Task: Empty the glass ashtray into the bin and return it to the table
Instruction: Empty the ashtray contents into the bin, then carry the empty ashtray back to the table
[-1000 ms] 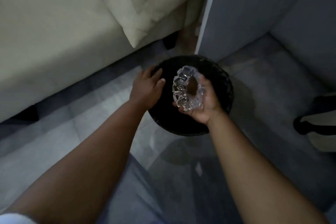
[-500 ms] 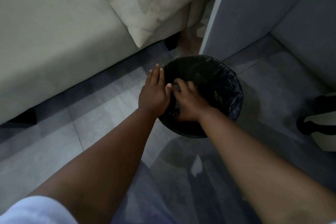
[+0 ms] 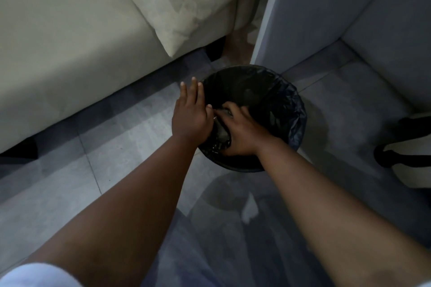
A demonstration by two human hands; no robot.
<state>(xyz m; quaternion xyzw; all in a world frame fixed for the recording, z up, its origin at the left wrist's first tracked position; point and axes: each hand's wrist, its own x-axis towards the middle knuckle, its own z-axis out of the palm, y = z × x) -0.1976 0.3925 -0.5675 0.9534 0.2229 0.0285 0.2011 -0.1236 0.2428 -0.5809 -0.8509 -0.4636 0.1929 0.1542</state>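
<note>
The glass ashtray (image 3: 221,131) sat low inside the bin (image 3: 295,112), near its left rim, mostly hidden under the right hand (image 3: 242,133); only a dim, dark, glinting patch of it showed, and which way it faced or how its long axis lay could not be told; the right hand curled down over it, fingers bent around its edge; the left hand (image 3: 190,116) lay flat with fingers straight and pressed together, at the bin's left rim, touching the right hand; the bin, lined with a black bag, stood on the grey tiled floor (image 3: 121,137) beside the cream sofa (image 3: 70,30).
</note>
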